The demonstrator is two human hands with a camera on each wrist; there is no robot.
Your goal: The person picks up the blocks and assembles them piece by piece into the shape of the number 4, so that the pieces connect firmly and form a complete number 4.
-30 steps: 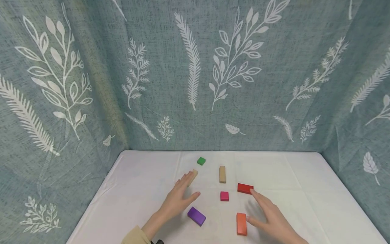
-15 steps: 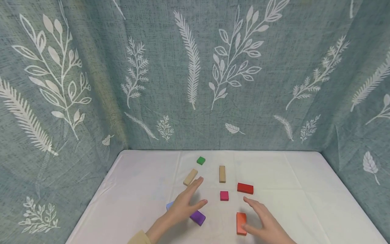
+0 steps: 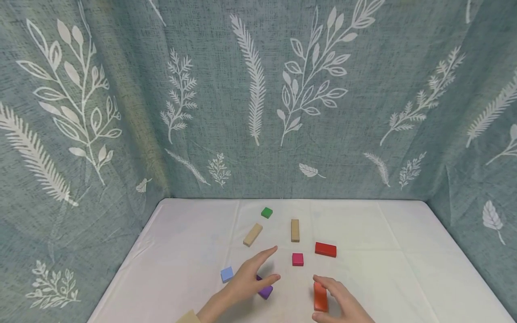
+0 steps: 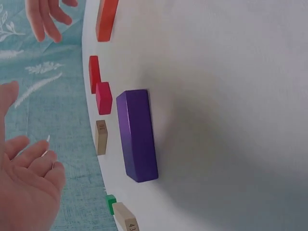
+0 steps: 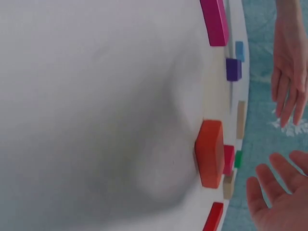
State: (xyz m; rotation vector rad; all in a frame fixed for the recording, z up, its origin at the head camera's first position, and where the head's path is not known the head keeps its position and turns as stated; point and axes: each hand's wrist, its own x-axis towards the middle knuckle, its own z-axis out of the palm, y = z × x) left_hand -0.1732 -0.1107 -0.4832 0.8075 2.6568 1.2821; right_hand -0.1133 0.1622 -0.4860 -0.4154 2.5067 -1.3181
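My left hand hovers with straight, spread fingers just over the purple block, partly hiding it. In the left wrist view the open palm is off the purple block, not touching it. My right hand lies beside the right edge of the orange block, fingers arched over its far end. In the right wrist view the fingers look straight and apart from the orange block.
On the white table lie a green cube, two wooden blocks, a red block, a magenta cube and a light blue cube. A long magenta block shows near me. Leaf-print cloth walls enclose three sides.
My left hand drew back from the wooden block toward the purple one, uncovering the light blue cube. My right hand pulled back from the red block to the orange block.
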